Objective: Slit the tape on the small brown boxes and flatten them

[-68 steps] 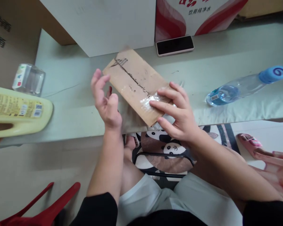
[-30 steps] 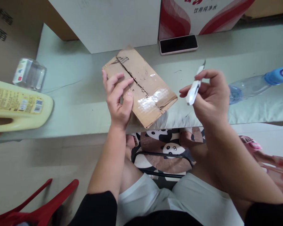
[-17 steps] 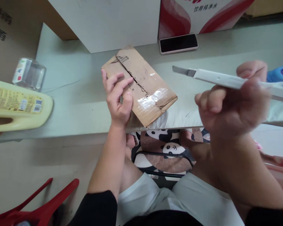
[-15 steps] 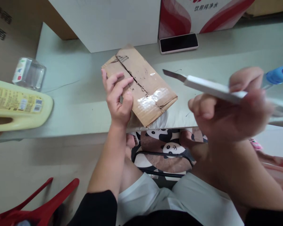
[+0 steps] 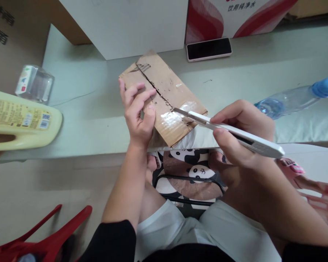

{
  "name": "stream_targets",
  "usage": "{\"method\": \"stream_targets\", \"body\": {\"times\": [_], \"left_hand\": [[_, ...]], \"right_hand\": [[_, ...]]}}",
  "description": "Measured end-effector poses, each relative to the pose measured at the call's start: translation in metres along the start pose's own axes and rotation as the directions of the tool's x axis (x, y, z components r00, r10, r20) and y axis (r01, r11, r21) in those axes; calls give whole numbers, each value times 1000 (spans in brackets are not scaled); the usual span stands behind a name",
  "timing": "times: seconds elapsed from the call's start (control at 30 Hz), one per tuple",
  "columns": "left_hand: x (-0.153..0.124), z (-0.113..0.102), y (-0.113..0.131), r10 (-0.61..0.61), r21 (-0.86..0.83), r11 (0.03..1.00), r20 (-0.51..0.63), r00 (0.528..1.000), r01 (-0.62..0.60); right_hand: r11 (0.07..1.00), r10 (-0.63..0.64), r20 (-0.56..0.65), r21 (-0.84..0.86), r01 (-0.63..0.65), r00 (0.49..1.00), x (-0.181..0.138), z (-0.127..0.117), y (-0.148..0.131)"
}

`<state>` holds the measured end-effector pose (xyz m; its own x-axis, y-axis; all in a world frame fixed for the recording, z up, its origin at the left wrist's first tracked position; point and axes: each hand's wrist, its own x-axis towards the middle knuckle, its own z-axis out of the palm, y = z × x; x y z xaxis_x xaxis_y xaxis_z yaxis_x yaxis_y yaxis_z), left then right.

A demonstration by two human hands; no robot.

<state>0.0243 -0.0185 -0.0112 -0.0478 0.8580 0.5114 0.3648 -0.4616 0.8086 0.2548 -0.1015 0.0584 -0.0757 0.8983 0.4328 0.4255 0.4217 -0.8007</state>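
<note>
- A slim white utility knife [image 5: 235,132] has been lowered to the shiny clear tape [image 5: 169,120] on the flat brown cardboard box [image 5: 175,91], frame centre.
- Cutting position now appears reached.
- The knife is gripped in the right hand [image 5: 243,122].
- The box is steadied by the left hand [image 5: 138,118], fingers loosely spread.

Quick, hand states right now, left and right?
Left hand: open, fingers spread, resting on the cardboard box.
Right hand: closed, holding the white utility knife, blade extended.
</note>
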Motion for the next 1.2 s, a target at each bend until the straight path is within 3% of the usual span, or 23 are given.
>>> {"method": "stream_targets", "body": {"times": [0.17,0.47,0.57,0.87,1.0,1.2], "left_hand": [[0,0,3,-55,44,997,-13,998,56],[-1,2,-13,184,143,974,-26,983,-178],[0,2,-14,250,166,956,-22,968,-244],[1,5,-10,262,226,944,-72,962,-240],[2,5,-10,337,206,925,-61,939,-319],[1,3,-11,340,165,929,-34,940,-330]], "right_hand": [[997,-24,-10,-77,23,1000,-1,7,-5],[997,-18,-73,-82,12,997,-4,10,-7],[998,38,-62,-48,-41,997,-5,10,-8],[977,213,-60,43,-210,975,-8,10,-7],[982,188,-64,20,-187,980,-7,11,-9],[981,195,-41,13,-195,980,-6,11,-16]]}}
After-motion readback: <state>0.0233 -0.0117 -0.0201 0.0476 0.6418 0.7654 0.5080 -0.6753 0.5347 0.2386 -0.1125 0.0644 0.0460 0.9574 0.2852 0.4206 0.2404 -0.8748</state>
